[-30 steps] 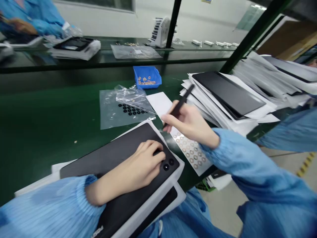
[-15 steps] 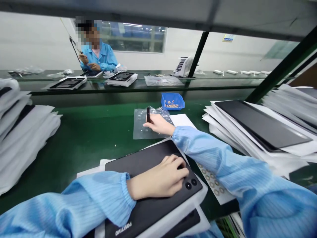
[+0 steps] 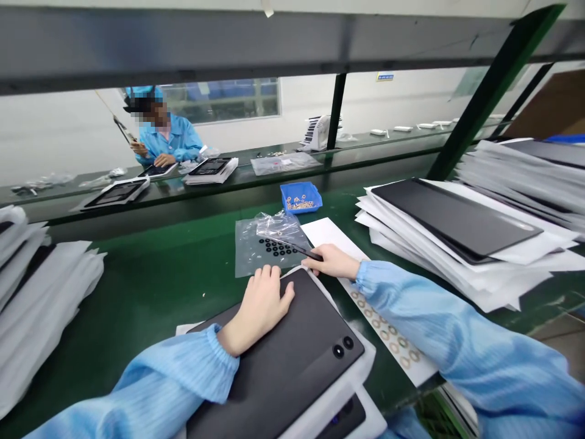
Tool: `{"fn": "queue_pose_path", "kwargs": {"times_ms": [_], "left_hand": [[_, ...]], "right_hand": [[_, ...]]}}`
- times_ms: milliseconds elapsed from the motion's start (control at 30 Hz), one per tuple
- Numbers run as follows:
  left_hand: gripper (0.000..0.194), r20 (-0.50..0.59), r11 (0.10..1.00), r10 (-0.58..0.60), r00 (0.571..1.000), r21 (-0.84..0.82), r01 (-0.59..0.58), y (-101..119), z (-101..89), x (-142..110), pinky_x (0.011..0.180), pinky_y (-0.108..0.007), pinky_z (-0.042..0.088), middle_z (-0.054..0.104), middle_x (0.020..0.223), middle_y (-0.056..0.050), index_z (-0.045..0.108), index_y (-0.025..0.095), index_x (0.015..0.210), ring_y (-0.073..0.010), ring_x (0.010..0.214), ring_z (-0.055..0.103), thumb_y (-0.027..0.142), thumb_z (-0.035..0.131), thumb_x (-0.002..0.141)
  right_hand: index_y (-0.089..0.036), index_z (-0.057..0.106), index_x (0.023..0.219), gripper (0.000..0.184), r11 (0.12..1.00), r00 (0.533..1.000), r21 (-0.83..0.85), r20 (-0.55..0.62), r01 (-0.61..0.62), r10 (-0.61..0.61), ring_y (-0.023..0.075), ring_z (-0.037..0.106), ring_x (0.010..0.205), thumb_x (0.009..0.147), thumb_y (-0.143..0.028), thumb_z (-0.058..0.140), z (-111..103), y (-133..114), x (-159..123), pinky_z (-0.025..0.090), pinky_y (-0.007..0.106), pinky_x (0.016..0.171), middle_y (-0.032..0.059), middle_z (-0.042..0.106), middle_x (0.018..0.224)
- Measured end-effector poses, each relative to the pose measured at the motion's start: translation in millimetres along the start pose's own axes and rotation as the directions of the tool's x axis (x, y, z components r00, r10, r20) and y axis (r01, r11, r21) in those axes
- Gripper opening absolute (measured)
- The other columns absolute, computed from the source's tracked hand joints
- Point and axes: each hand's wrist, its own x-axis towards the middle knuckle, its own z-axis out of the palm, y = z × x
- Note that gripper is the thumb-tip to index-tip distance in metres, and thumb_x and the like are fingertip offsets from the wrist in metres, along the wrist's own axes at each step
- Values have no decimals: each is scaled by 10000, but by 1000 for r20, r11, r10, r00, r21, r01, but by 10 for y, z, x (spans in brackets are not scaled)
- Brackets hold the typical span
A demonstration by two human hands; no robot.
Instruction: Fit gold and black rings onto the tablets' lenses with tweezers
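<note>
A dark tablet back cover (image 3: pixel 292 366) lies on a white sheet in front of me, two round camera lenses at its right corner. My left hand (image 3: pixel 262 305) rests on its far edge, fingers stretched out and thumb apart, holding nothing. Just beyond that edge, my right hand (image 3: pixel 331 261) grips dark tweezers (image 3: pixel 299 249), whose thin tips point left over a clear plastic bag (image 3: pixel 247 250). Several small black rings (image 3: pixel 278 247) lie on the bag. Under my right forearm is a white strip (image 3: pixel 375 317) carrying rows of ring-shaped stickers.
A blue bin (image 3: pixel 301 198) of small tan rings stands behind the bag. Stacks of wrapped panels rise at left (image 3: pixel 50 305) and right (image 3: pixel 457 225). A slanted green post (image 3: pixel 493 91) and an overhead shelf (image 3: pixel 183 42) frame the bench. A co-worker (image 3: pixel 169 137) sits across.
My left hand has slid from beside the lenses to the cover's far edge, its fingers straightening. The right hand has drawn back right, tweezers now lowered flat. The view has tilted and shifted.
</note>
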Motion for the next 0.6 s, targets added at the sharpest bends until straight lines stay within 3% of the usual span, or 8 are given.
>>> {"fn": "queue_pose_path", "kwargs": {"times_ms": [233,367,500,600], "left_hand": [[342,51,997,-69,996,-22,71,31,-94,5,872,-444,434,560,997,-177,585,50,975,-321,996,532,337,405,936],[412,52,994,-92,994,-45,95,62,-202,-24,830,-350,462,627,917,-128,620,101,886,-267,906,606,442,395,945],[484,9,979,-190,982,-68,190,-93,-565,24,662,-279,478,658,747,-61,622,157,797,-221,732,651,545,368,935],[512,-116,934,-357,927,-66,351,-561,-966,69,727,-291,480,660,788,-66,618,153,784,-209,789,649,509,301,972]], "right_hand": [[-167,494,562,449,986,999,164,29,29,-34,122,450,529,708,-580,590,6,-75,-55,348,248,536,-21,475,522],[-173,482,659,564,935,998,350,-23,62,-57,78,323,462,631,-727,581,18,-147,-125,269,221,448,-59,364,516],[-199,455,715,571,756,996,654,-63,-3,58,37,114,377,596,-723,646,27,-146,-135,76,197,380,-123,189,449],[-191,474,689,543,718,997,696,-58,1,55,31,106,360,625,-702,647,43,-113,-120,44,206,374,-117,205,433]]}}
